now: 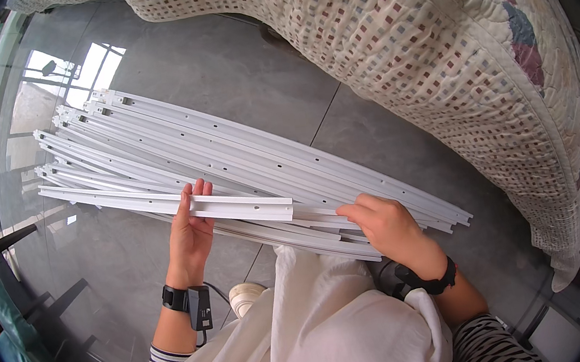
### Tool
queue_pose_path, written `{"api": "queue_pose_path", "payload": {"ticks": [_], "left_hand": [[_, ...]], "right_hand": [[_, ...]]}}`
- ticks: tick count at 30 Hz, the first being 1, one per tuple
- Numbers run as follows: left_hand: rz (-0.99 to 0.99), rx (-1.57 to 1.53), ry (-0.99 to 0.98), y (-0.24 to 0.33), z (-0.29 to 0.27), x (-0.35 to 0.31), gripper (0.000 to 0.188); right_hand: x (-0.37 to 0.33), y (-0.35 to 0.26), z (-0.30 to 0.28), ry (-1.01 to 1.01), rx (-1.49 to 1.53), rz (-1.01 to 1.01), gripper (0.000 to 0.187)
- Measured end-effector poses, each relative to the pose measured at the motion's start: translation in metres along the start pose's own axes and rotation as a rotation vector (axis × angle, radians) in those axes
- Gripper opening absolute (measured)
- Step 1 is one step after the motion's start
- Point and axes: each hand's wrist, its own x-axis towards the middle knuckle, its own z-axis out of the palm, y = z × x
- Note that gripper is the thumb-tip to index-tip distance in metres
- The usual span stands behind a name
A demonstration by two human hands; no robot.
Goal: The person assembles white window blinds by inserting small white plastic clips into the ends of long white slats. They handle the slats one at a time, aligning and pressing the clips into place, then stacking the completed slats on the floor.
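The rails [191, 139] lie in a long slanting pile, their far ends staggered at the upper left and their other ends stepped at the lower right. Floor [172, 43] shows between the pile and the quilt [388, 38], in a band that narrows toward the lower right. On the near side, the pile's edge comes close to the white cloth [350, 318] over the person's lap.

The two hands are apart. The left hand [194, 236] grips one raised rail [242, 205] between thumb and fingers, above the near side of the pile, its cut end pointing right. The right hand [384, 224] pinches a white strip [315, 212] beyond that end; whether the strip joins the raised rail cannot be told. Over a dozen rails overlap, too many to count exactly. There are two black wristbands [174, 298], one on each arm, and one pale shoe [246, 296].

The floor is grey, glossy tile with dark joints, reflecting a window at the upper left. A green cloth [5, 310] hangs at the left edge.
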Motion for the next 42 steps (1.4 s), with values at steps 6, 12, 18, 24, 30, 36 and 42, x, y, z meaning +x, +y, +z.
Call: {"api": "queue_pose_path", "payload": {"ticks": [6,12,18,24,30,36,42], "left_hand": [[0.0,-0.008,-0.008,0.0,-0.004,0.001,0.049],[0.007,-0.003,0.004,-0.001,-0.004,0.002,0.048],[0.006,-0.016,-0.017,-0.001,-0.005,0.002,0.047],[0.011,0.015,-0.027,-0.003,-0.007,0.0,0.047],[0.016,0.024,-0.013,-0.002,-0.006,0.002,0.048],[0.011,0.016,-0.017,-0.002,-0.007,0.002,0.049],[0.006,0.011,-0.022,-0.001,-0.004,0.001,0.051]], "right_hand": [[-0.01,0.008,-0.016,-0.038,-0.11,0.051,0.017],[0.013,-0.009,0.007,-0.052,-0.043,0.059,0.015],[0.046,-0.037,0.051,0.022,0.011,0.012,0.013],[0.034,-0.021,0.046,0.008,0.056,-0.032,0.004],[0.012,-0.004,0.019,0.022,-0.086,-0.056,0.01],[0.008,-0.002,0.013,0.057,-0.116,-0.037,0.012],[0.033,-0.011,0.03,0.109,-0.163,-0.156,0.015]]}}
